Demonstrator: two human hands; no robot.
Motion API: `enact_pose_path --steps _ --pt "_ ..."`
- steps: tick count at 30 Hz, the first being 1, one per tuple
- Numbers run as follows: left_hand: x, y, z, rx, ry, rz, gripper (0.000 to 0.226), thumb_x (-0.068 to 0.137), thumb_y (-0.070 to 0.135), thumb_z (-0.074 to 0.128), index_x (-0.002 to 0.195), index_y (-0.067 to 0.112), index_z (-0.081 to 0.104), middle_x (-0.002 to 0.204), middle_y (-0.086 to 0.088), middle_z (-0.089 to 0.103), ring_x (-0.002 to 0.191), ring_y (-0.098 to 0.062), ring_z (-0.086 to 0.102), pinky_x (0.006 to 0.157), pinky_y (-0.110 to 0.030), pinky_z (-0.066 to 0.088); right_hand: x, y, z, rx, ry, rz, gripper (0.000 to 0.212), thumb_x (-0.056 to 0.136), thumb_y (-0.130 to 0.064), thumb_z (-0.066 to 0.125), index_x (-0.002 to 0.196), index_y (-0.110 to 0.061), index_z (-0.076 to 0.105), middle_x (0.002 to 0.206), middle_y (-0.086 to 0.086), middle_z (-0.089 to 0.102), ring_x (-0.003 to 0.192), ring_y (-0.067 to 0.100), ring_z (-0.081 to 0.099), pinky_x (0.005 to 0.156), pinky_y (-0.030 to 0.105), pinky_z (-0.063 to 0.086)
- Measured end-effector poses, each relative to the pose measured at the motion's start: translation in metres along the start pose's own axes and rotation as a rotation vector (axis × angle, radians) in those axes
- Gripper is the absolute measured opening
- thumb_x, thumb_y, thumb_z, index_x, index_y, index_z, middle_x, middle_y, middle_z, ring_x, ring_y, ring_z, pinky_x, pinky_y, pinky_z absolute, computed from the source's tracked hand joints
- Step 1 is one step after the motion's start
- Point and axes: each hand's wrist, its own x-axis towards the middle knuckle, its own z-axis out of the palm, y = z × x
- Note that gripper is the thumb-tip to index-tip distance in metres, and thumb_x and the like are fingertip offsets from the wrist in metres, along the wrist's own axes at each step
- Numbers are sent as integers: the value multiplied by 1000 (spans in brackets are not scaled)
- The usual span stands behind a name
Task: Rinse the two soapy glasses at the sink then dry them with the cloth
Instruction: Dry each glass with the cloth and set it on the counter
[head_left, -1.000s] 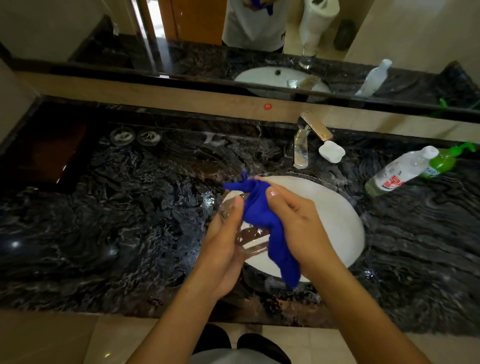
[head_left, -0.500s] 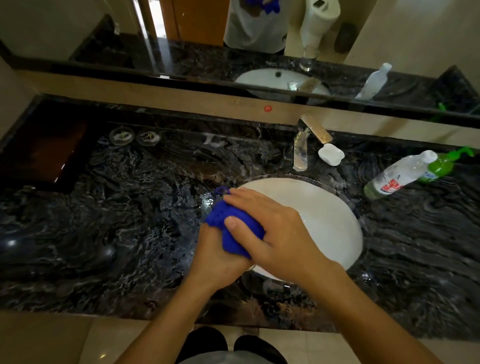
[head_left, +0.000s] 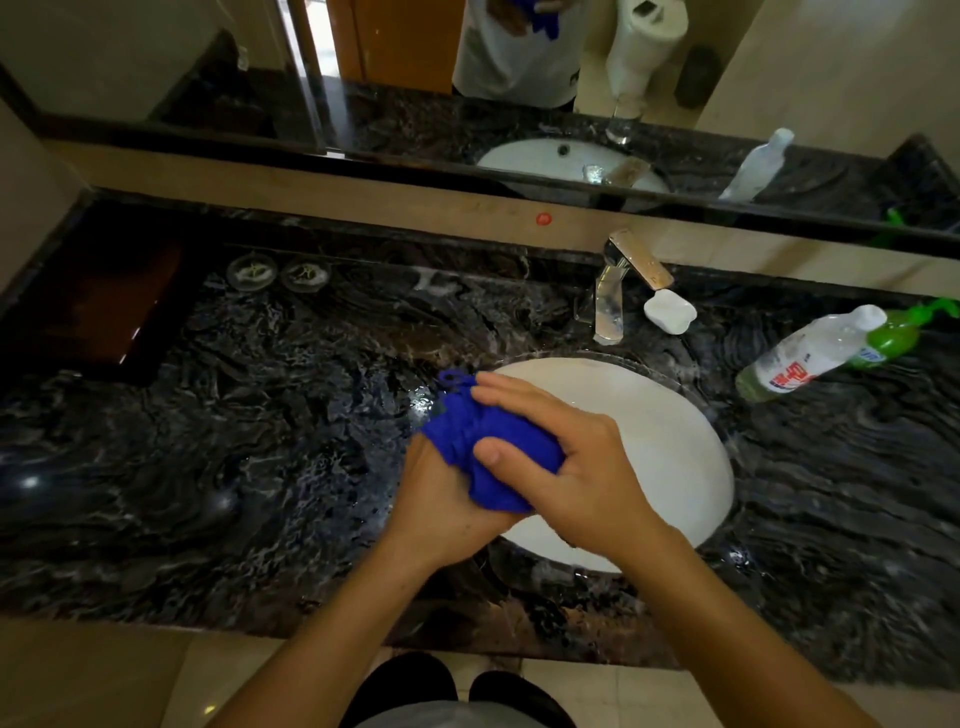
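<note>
A blue cloth (head_left: 467, 436) is bunched into a ball over the left rim of the white sink (head_left: 675, 441). My left hand (head_left: 441, 509) grips the bundle from below and the left. My right hand (head_left: 582, 467) presses on the cloth from above, thumb and fingers wrapped round it. The glass inside the cloth is fully hidden by cloth and hands. I cannot make out a second glass.
The faucet (head_left: 610, 306) stands behind the sink with a white soap bar (head_left: 670, 310) beside it. A clear bottle (head_left: 800, 358) and a green bottle (head_left: 888, 340) lie at the right. Two small round dishes (head_left: 249, 270) sit back left on the wet black marble counter (head_left: 260, 441).
A second ago the glass showed in my left hand with the cloth hanging from my right. The cloth now covers the glass, and my right hand has closed over it.
</note>
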Motion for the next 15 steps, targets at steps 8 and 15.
enact_pose_path --steps 8,15 --pt "12 3 -5 -573 103 -360 59 64 13 88 118 15 63 106 -3 77 100 -24 74 82 -37 58 19 -6 18 735 360 575 22 96 -26 59 86 -26 78 87 5 75 81 26 67 74 41 57" --pt "19 -1 -11 -938 226 -630 9 88 21 69 88 12 66 77 -7 66 68 -21 64 62 -35 57 1 -14 64 -24 190 307 62 103 -58 32 159 -32 31 160 -18 40 145 -3 36 120 31 36"
